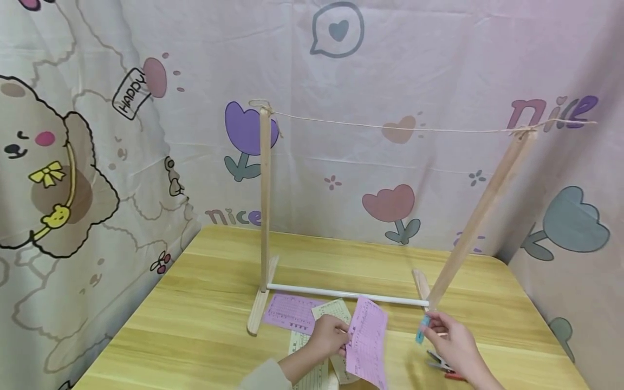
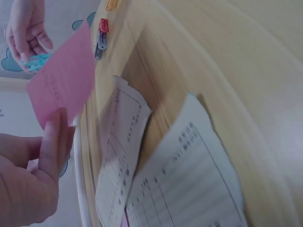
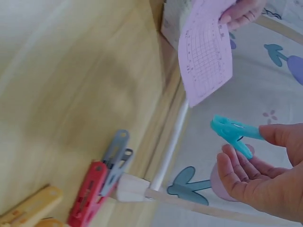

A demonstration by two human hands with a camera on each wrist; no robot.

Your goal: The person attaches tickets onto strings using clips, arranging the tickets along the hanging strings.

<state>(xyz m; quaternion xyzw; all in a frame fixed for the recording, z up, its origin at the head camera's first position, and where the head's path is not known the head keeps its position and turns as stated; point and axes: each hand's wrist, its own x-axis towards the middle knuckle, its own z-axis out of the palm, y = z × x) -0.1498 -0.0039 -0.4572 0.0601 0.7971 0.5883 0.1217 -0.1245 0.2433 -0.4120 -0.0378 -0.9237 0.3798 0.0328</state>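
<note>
My left hand [image 1: 329,337] pinches a pink printed slip [image 1: 366,341] by its edge, holding it up off the table. In my right hand [image 1: 453,341] is a turquoise clothespin [image 3: 232,131], gripped by its handle ends between thumb and fingers. The clothespin and the slip are apart. Beneath the left hand lie cream printed slips [image 2: 184,175] and another pink slip [image 1: 290,312]. A grey clothespin [image 3: 115,149] and a red clothespin [image 3: 87,194] lie on the table below my right hand.
A wooden frame stands on the table [image 1: 195,303], with a left post [image 1: 265,206], a right post [image 1: 480,222] and a white bar [image 1: 341,294] low between them. A string [image 1: 390,128] runs across the top. Yellow clothespins [image 3: 33,208] lie at the right. A printed curtain [image 1: 312,81] hangs behind.
</note>
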